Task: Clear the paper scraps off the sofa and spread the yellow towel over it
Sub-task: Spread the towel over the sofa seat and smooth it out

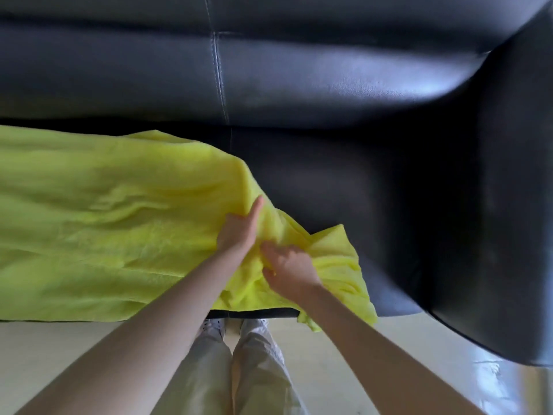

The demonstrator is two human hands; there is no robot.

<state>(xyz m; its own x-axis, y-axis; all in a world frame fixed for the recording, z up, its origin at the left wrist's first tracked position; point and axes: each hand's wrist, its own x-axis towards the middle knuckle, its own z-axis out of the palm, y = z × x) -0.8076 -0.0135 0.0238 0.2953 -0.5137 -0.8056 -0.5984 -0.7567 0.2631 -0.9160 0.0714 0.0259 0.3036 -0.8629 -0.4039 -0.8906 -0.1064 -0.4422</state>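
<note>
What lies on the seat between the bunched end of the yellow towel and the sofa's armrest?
Nothing: in the head view, only bare black seat separates the towel from the armrest. No paper scraps show there.

— Any lettering to call out here?
— Nothing readable. The black leather sofa [329, 94] shows only plain stitching, no tag or logo.
— And the bright yellow terry towel [104, 220]?
— No label, no print in view.
— The light trousers [257, 378] and pale floor [59, 348]?
— Blank too; no words, numbers or signs to be read on either of them.
</note>
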